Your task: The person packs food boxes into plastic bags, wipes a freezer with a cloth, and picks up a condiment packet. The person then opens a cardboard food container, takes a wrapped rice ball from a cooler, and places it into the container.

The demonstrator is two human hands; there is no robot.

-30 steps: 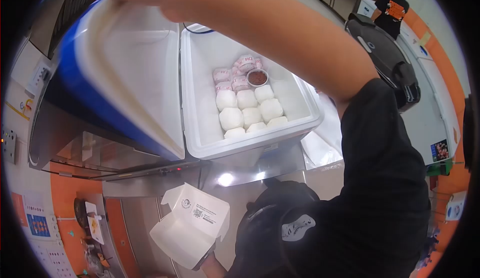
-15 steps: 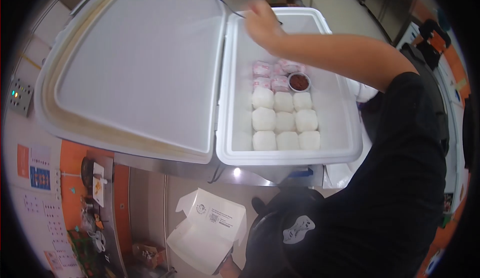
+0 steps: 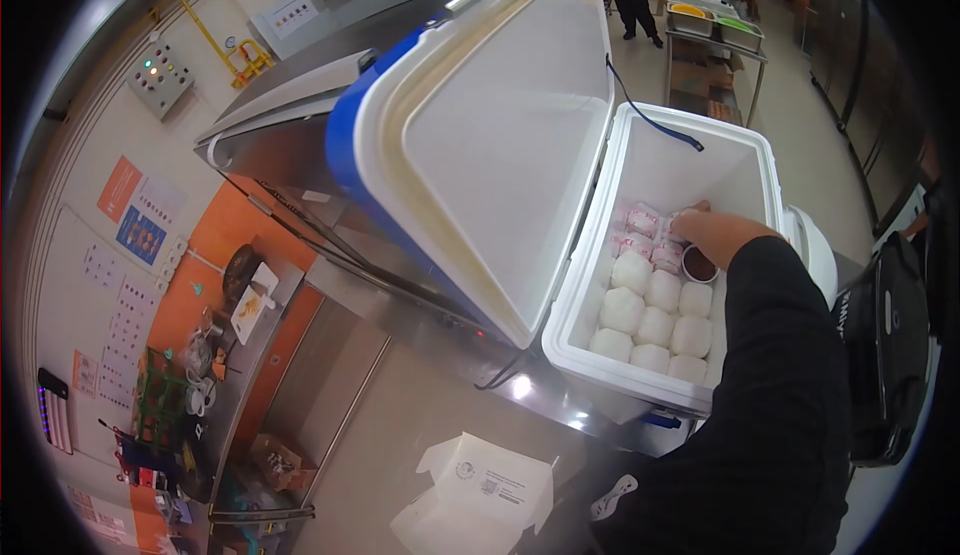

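My right hand (image 3: 712, 237) reaches down into a white cooler box (image 3: 572, 340), at the small packets wrapped in pink-and-white paper (image 3: 643, 219) near its far end. Its fingers are mostly hidden, so I cannot tell whether they grip a packet. Just below the hand stands a small round cup of dark red-brown content (image 3: 699, 264), partly covered by my wrist. Rows of rounded white pieces (image 3: 655, 324) fill the near part of the cooler. Low in the view is an open white carton (image 3: 487, 490) with printing on its flap; my left hand is out of sight.
The cooler's lid (image 3: 500, 145) stands open to the left, with a strap (image 3: 655, 120) hanging from it. A black bag (image 3: 880, 355) is at the right. A steel counter (image 3: 250, 375) runs along the left wall. Farther back, a person (image 3: 632, 0) stands near a trolley with trays (image 3: 715, 27).
My right hand has gone from above the cooler's far edge down inside to the pink-wrapped packets. The view has tilted, and my left hand at the carton has dropped out of sight.
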